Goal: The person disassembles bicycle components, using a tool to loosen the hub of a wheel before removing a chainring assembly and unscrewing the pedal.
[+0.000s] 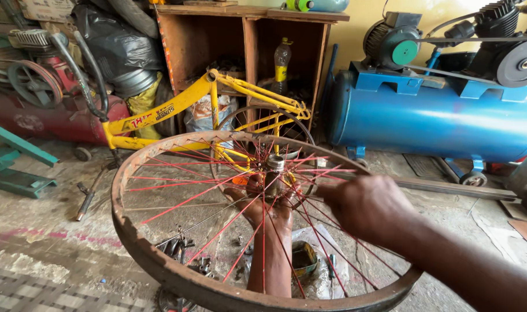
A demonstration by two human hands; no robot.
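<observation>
Rusty round metal bicycle wheel rim with red spokes lies nearly flat, axle of silver hub points up. Left hand under spokes, fingers curled around hub from below. Right hand above spokes, just right of hub; fingers blurred, cannot tell grip. Yellow bicycle frame behind.

Wheel rim bottom cut off; right hand blurred; left hand behind spokes

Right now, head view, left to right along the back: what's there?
Red compressor tank → yellow bicycle frame → wooden shelf with a plastic bottle → blue compressor tank.
</observation>
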